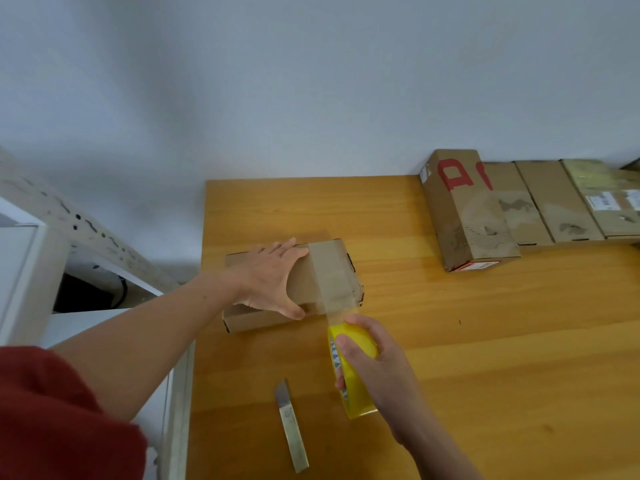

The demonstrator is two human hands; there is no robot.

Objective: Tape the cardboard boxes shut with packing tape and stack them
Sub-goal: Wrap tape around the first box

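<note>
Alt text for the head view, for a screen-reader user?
A person's left hand presses down a cardboard box on a wooden table while the right hand grips a yellow tape roll, its clear tape stretched over the box. A knife lies nearby; more boxes line the wall at right.

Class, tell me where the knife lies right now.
Head view: the knife lies on the table, low centre, just left of the right hand gripping the yellow tape roll.
</note>
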